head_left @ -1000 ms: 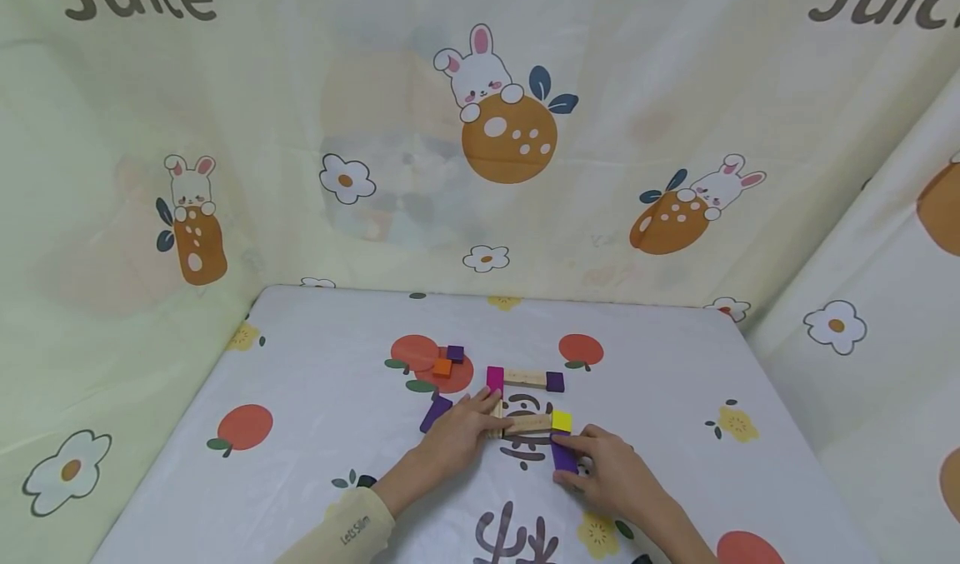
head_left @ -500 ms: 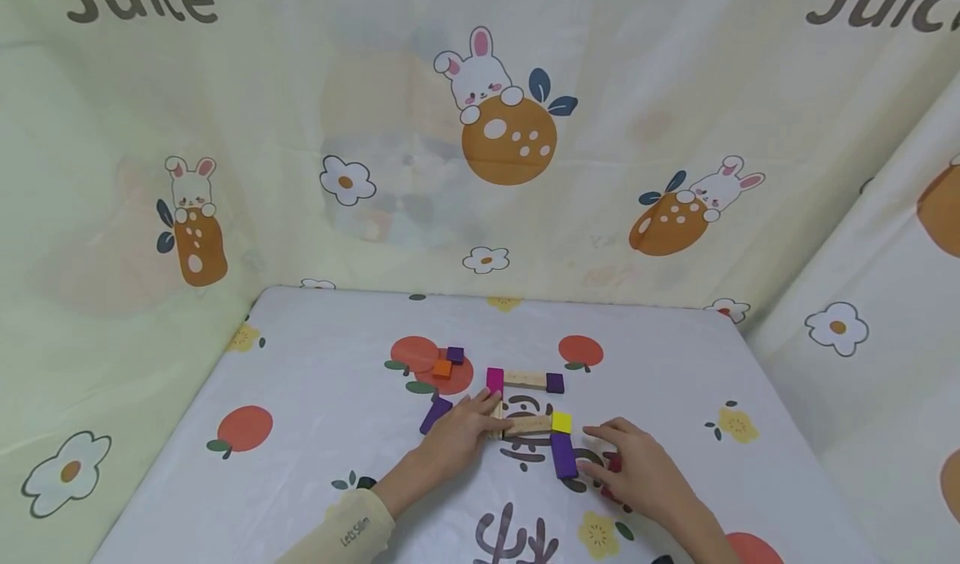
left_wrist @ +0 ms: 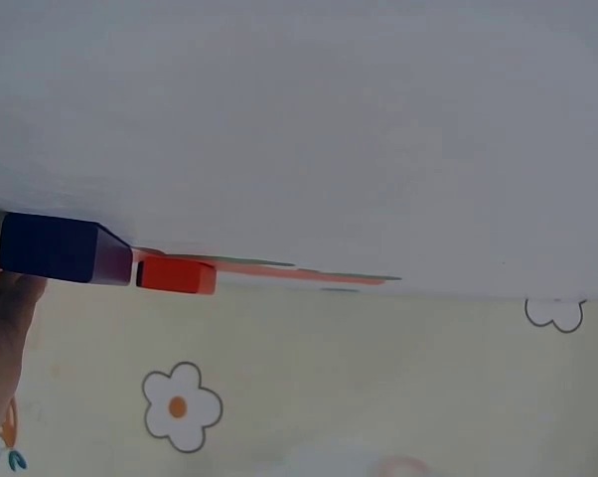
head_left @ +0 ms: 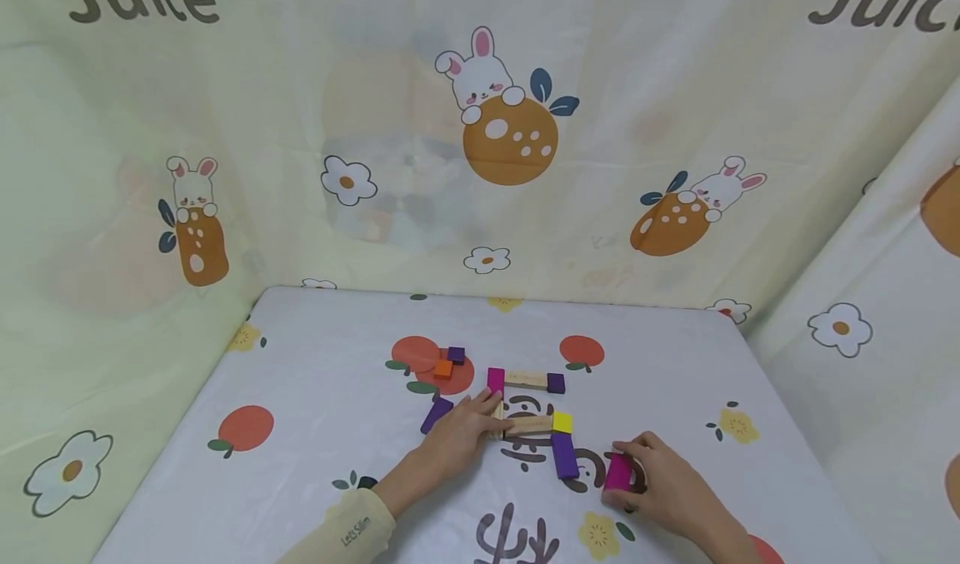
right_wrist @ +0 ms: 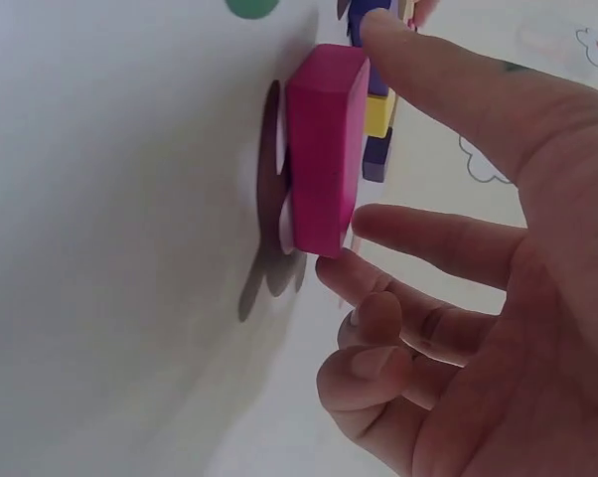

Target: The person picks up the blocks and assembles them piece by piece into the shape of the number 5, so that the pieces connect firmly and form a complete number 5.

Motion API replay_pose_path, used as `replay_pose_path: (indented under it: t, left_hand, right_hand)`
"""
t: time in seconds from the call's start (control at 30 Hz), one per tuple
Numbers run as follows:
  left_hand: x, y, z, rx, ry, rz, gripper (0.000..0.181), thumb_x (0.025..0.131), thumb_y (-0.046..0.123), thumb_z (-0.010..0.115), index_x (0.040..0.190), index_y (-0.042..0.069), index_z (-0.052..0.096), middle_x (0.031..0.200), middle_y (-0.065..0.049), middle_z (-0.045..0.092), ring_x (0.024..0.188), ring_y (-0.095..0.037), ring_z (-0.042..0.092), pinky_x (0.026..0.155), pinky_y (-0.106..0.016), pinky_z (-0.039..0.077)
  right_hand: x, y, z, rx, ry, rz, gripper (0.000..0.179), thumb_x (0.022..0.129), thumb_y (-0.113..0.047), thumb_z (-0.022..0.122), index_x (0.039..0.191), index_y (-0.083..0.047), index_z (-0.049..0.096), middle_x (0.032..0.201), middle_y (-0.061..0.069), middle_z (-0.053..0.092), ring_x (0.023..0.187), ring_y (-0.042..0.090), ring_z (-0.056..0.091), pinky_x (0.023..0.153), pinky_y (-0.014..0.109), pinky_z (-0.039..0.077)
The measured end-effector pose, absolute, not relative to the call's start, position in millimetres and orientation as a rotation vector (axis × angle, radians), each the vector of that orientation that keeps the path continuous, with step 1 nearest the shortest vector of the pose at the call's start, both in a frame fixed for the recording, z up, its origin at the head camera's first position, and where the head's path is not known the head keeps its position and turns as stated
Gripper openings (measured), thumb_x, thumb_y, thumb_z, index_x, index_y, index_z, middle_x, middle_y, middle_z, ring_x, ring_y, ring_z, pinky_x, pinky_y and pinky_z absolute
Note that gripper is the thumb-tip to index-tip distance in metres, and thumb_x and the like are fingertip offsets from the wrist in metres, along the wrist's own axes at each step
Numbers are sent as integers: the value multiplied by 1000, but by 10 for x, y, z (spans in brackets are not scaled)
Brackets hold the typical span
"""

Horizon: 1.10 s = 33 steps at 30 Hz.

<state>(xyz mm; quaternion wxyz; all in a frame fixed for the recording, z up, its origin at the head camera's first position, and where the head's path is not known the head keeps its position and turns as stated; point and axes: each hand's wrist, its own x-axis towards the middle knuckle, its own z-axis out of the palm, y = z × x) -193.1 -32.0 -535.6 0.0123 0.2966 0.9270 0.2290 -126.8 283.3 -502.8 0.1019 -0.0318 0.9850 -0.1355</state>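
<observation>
In the head view my left hand [head_left: 459, 426] lies over the left part of a block outline, fingers fairly straight. Its fingertips touch a magenta block [head_left: 496, 379] and the wooden block [head_left: 528, 425] nearer me. The left wrist view shows only part of this hand [left_wrist: 1, 343], beside a purple block [left_wrist: 51, 248]. My right hand [head_left: 667, 481] has thumb and fingers at the two ends of another magenta block [head_left: 618, 472] lying on the cloth, right of the outline. Seen from the right wrist, the fingers curve about that block [right_wrist: 324, 149].
The outline also has a far wooden block [head_left: 526, 379], a dark purple cube [head_left: 556, 383], a yellow cube [head_left: 562, 422] and a purple block [head_left: 564, 456]. Loose at left lie an orange cube [head_left: 443, 370], a purple cube [head_left: 456, 355] and a purple block [head_left: 437, 415].
My right hand has let go of the purple block below the yellow cube and moved right to the magenta block. My left hand stays in place.
</observation>
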Motion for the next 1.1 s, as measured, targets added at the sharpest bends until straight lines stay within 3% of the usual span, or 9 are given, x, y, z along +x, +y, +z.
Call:
replay_pose_path:
  t: [0.33, 0.63, 0.73, 0.87, 1.1]
  left_hand:
    - [-1932, -313, -5367, 936, 2889, 722, 40, 103, 1, 61, 133, 23, 76, 161, -11, 54, 155, -32, 45, 123, -52, 41]
    - [-1898, -328, -5330, 906, 2888, 709, 41, 103, 1, 60, 134, 23, 75, 162, -10, 53, 156, -33, 45, 124, -53, 41]
    - [-1881, -335, -5326, 903, 2879, 701, 41, 103, 1, 60, 135, 24, 75, 162, -9, 53, 156, -33, 44, 124, -53, 40]
    - [-1885, -338, -5313, 903, 2873, 714, 40, 104, 2, 60, 135, 23, 75, 162, -9, 53, 156, -33, 44, 124, -54, 41]
    - [-1915, -314, -5335, 886, 2866, 727, 40, 105, 3, 59, 135, 24, 74, 164, -8, 51, 157, -32, 42, 124, -54, 40]
  right_hand:
    - [-1242, 2827, -5079, -21, 2876, -478, 79, 71, -49, 96, 132, -4, 71, 117, 7, 66, 95, 17, 59, 88, 41, 63]
    - [-1153, 2650, -4961, -44, 2843, -481, 82, 68, -57, 95, 129, -7, 72, 114, 2, 65, 89, 15, 57, 77, 32, 59]
    - [-1109, 2539, -4977, -35, 2814, -459, 85, 65, -60, 95, 129, -8, 73, 123, 9, 69, 98, 22, 65, 85, 40, 64]
    - [-1070, 2425, -5016, -25, 2792, -420, 89, 62, -63, 95, 128, -8, 74, 137, 18, 67, 116, 37, 68, 94, 54, 63]
    - [-1016, 2329, -5054, -42, 2757, -394, 83, 63, -56, 98, 126, -8, 74, 137, 18, 67, 115, 36, 68, 94, 57, 62]
